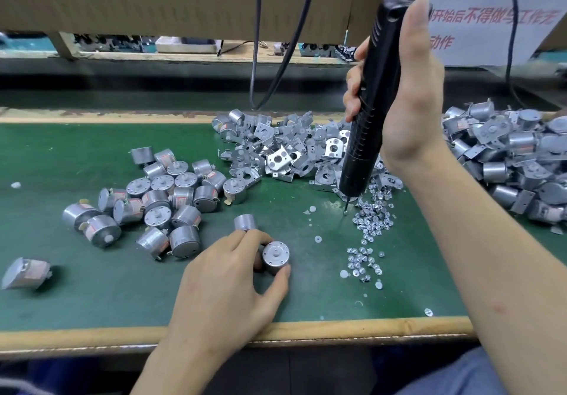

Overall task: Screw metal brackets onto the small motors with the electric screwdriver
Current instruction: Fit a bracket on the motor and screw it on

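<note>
Near the desk's [92, 296] front edge the left hand [233, 275] holds one motor [275, 256], fingers [280, 273] curled round its side, shaft face turned up, likely so a bracket can sit on it. Farther back the right hand [408, 87] grips the screwdriver [368, 118] upright, tip down at the screws [372, 216], probably to pick one up. Just behind them the brackets [285, 152] lie heaped within reach, with the spare motors [165, 195] to the left.
</note>
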The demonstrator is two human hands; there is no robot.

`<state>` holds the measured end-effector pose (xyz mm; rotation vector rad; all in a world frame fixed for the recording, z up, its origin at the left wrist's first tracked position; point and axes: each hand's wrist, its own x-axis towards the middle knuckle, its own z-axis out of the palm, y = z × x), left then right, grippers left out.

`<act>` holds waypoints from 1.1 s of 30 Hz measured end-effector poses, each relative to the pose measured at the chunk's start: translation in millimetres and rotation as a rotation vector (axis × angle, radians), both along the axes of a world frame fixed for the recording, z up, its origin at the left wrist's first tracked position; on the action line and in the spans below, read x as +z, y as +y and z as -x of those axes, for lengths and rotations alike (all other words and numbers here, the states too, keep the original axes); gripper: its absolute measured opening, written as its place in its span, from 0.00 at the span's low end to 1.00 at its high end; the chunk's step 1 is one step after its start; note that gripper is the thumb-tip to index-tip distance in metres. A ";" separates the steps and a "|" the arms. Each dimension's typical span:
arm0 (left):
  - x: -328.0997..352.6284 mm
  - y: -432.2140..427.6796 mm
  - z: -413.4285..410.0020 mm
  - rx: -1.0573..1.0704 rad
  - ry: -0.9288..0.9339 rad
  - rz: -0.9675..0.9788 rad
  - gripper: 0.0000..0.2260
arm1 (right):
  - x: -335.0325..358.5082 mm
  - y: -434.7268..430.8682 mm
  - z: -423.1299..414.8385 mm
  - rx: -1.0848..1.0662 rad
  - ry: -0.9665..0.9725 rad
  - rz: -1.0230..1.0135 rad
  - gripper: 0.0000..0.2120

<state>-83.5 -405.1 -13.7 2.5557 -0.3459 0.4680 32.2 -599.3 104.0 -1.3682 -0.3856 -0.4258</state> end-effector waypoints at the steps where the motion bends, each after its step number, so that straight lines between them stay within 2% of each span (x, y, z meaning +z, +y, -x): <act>1: -0.4 -0.2 -0.1 0.000 -0.001 0.003 0.10 | -0.3 0.4 0.3 -0.003 0.001 0.004 0.25; 33: -4.4 -0.4 -1.2 0.002 0.007 0.004 0.12 | -3.4 3.9 -0.3 -0.019 0.020 -0.002 0.25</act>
